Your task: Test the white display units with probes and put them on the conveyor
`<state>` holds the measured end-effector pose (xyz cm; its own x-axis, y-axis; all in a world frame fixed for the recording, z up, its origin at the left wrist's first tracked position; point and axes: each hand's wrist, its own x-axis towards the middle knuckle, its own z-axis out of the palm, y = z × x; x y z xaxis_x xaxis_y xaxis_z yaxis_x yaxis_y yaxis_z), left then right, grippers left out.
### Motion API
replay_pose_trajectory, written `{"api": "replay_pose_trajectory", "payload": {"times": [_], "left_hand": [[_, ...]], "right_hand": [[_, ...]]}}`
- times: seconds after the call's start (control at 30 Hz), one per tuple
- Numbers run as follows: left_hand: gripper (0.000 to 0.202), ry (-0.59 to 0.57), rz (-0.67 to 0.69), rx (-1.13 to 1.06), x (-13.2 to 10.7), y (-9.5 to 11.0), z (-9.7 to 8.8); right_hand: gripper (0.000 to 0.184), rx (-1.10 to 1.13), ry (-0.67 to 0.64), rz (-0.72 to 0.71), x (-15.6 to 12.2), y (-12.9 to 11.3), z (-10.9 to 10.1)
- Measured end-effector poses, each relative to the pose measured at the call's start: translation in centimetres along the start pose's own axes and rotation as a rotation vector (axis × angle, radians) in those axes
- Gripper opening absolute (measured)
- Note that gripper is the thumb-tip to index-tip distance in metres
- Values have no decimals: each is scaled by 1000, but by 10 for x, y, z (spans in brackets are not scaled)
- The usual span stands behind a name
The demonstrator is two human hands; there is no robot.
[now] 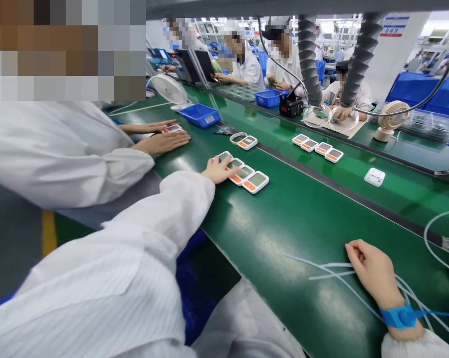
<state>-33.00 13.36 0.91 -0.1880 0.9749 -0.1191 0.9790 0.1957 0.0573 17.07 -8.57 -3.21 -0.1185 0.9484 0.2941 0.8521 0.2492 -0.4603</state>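
My left hand (217,170) reaches forward with its fingers spread, lying over a touching row of white-and-orange devices with grey display screens. The nearest display device (256,182) in that row is uncovered; my fingers partly hide the others. To the right, my right hand (375,271) rests on the green work surface (280,233), its fingers curled in and nothing visible in them. Thin white tubes (332,271) pass beneath that hand and spread out on both sides. A blue wrist strap (399,316) with a blue cord circles my right wrist.
At left, a co-worker's hands (160,141) cover another device. Beyond my left hand lie a single device (247,142) with a tape roll (238,137) and a blue tray (200,115). Across the dark strip are more devices (323,148) and a white socket-like block (374,177). Ducts hang overhead.
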Motion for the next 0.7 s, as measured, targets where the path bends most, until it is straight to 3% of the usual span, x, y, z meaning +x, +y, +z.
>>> {"api": "replay_pose_trajectory", "payload": {"times": [0.17,0.3,0.6,0.7], "left_hand": [[112,-77,77,-19,-27,30,14],[115,-75,120,-43,-56,65,20],[118,-64,172,-96,-82,161,13],[102,-7,303,-59,-109,204,16]], "right_hand": [[41,21,-30,-28,3,-2,-2],[42,7,-5,2,4,-8,-4],[35,64,7,-19,6,-11,-5],[35,69,10,-33,6,-10,-4]]}}
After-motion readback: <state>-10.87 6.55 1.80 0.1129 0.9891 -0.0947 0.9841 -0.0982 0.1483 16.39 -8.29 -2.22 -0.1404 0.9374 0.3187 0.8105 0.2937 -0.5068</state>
